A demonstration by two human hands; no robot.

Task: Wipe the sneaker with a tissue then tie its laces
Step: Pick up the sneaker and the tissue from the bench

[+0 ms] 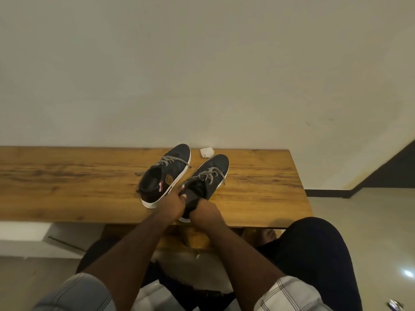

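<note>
Two dark sneakers with white soles and speckled laces stand on a wooden table (67,180). The right sneaker (210,176) is the nearer one, its heel at the table's front edge. My left hand (174,204) holds the left side of its collar, thumb by the opening. My right hand (205,212) grips the heel from the right. Its laces lie loose over the tongue. The left sneaker (167,172) stands beside it, untouched, with its lace ends trailing out to both sides. A crumpled white tissue (206,152) lies at the table's back edge, beyond both shoes.
The table butts against a pale wall (202,75). My knees in dark trousers (314,254) sit under and to the right of the table's front edge. Tiled floor (370,221) lies to the right, with a small shiny object (395,305) at the bottom right.
</note>
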